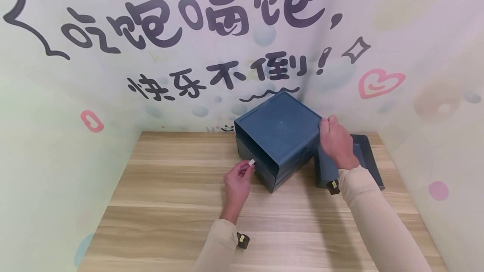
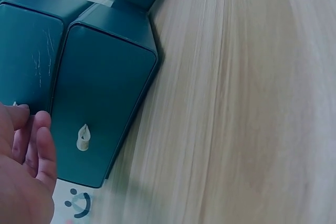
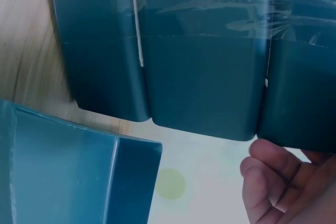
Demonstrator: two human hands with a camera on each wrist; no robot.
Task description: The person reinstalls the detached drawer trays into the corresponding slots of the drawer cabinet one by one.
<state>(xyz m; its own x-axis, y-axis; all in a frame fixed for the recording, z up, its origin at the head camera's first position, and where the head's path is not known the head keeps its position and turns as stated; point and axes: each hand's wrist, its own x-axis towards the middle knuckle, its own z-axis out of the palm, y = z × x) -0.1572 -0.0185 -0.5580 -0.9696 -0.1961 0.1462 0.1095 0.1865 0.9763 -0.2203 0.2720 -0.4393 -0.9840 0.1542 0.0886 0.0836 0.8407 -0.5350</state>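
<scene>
A dark blue stacked drawer unit (image 1: 281, 127) stands at an angle on the table, its top compartment open at the front. My left hand (image 1: 238, 181) is at the front, pinching the white pull tab (image 1: 251, 162) of the drawer under that opening. In the left wrist view the left hand (image 2: 26, 171) mostly hides this tab; a second white loop tab (image 2: 83, 137) shows on the lowest drawer front. My right hand (image 1: 336, 142) grips the unit's upper right corner. Its fingers (image 3: 273, 156) curl at the edge of the top tier in the right wrist view.
A loose blue drawer (image 1: 368, 158) lies on the wooden table (image 1: 170, 205) to the right, partly behind my right forearm. Clear tape (image 3: 210, 6) runs across the tiers' side. A printed white wall (image 1: 113, 95) stands close behind the unit.
</scene>
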